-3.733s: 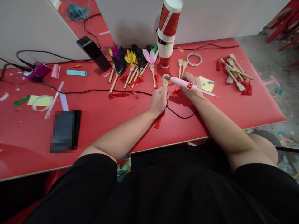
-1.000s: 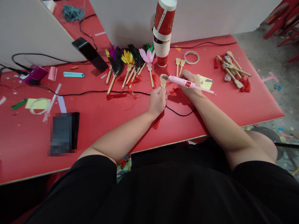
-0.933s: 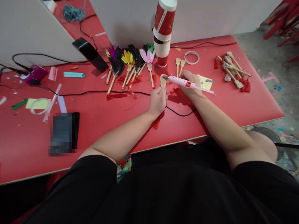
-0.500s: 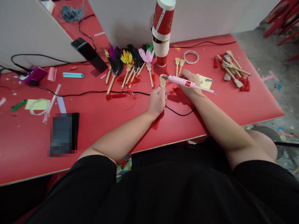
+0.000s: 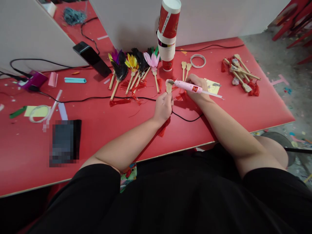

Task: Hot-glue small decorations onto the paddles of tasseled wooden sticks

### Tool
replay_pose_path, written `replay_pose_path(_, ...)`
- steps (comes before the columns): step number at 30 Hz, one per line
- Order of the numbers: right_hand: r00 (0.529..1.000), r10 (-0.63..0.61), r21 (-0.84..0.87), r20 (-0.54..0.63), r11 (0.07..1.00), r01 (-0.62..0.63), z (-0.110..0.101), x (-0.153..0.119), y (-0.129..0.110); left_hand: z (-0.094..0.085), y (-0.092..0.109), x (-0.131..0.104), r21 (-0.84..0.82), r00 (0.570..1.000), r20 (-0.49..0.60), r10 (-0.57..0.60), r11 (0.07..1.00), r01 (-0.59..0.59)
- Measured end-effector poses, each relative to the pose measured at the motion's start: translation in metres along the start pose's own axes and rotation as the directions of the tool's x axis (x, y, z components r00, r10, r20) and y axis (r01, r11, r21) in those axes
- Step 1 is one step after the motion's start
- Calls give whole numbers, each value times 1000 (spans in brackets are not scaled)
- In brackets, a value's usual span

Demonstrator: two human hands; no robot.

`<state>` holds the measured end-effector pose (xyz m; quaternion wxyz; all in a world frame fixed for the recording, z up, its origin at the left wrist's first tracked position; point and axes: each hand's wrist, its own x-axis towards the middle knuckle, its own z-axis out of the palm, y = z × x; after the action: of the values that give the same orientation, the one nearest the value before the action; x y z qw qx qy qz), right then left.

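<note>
My left hand (image 5: 163,105) is closed round the handle of a small wooden fan-shaped stick (image 5: 169,87), its flat head pointing up. A red tassel (image 5: 162,129) hangs below that hand. In my right hand (image 5: 196,86) is a pink hot glue gun (image 5: 187,85), with a clear glue stick jutting from its back end. The gun's metal nozzle is at the head of the wooden piece; I cannot tell whether they touch. Just beyond my right hand lie two plain wooden sticks (image 5: 186,68). Beside it is a yellow paper (image 5: 212,87).
Feathered sticks (image 5: 131,70) with red tassels lie behind my left hand, near stacked paper cups (image 5: 168,35). More wooden sticks (image 5: 242,73) are piled right. A tape ring (image 5: 198,61), a phone (image 5: 92,59), a purple power block (image 5: 32,80) and black cables share the red table (image 5: 117,130).
The whole view has shifted very slightly. Both hands keep their hold, and the glue gun's nozzle stays at the head of the wooden stick.
</note>
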<state>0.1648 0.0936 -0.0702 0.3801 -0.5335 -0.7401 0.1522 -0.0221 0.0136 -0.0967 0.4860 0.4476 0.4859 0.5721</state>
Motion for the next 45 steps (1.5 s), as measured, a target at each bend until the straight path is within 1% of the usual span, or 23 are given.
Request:
replay_pose_path(5, 999, 45, -8, 22, 999, -45, -3, -1, -8, -1, -2, 0, 22, 1000, -4, 10, 1000, -10)
replay_pose_path(8, 998, 40, -7, 42, 999, -40, -6, -4, -11, -2, -3, -2, 18, 997, 14, 71, 997, -71)
replay_pose_path(10, 999, 3, -5, 42, 1000, -3, -11, -7, -11, -3, -4, -3, 10, 990, 48, 129, 991, -130)
replay_pose_path(12, 996, -61, 1, 58, 998, 61, -16, -9, -9, -5, -5, -3, -7, 979, 92, 181, 983, -181)
replay_pose_path(15, 981, -149, 15, 120, 989, 149, -23, -9, -4, -7, -10, 2, -18, 969, 118, 215, 977, -214)
replay_pose_path(18, 978, -162, 15, 134, 987, 162, -26, -8, 0, -7, -16, 9, -33, 980, 97, 174, 985, -172)
replay_pose_path(22, 978, -176, -3, 115, 984, 178, -23, -5, 1, -7, -19, 13, -115, 991, 93, 98, 989, -87)
replay_pose_path(26, 960, -207, -40, 189, 975, 218, -20, -1, 2, -8, -14, 13, -142, 996, 92, -3, 990, 16)
replay_pose_path(30, 955, -196, -68, 223, 974, 216, -19, 2, 3, -8, -6, 11, -138, 988, 94, -121, 981, 134)
replay_pose_path(33, 945, -159, -110, 286, 974, 198, -20, 2, 3, -6, -1, 10, -116, 984, 88, -154, 980, 163)
replay_pose_path(36, 934, -70, -168, 350, 976, 137, -20, 0, 2, -4, 2, 9, -98, 982, 86, -171, 979, 179)
replay_pose_path(41, 933, 55, -187, 356, 982, 14, -21, -4, -1, -3, 1, 9, -113, 981, 115, -154, 979, 167)
replay_pose_path(43, 934, 62, -180, 351, 984, 2, -22, -4, -1, -3, 1, 8, -122, 981, 118, -154, 978, 168)
replay_pose_path(45, 935, 47, -179, 352, 984, 18, -24, -3, 1, -2, 1, 8, -135, 978, 120, -170, 973, 186)
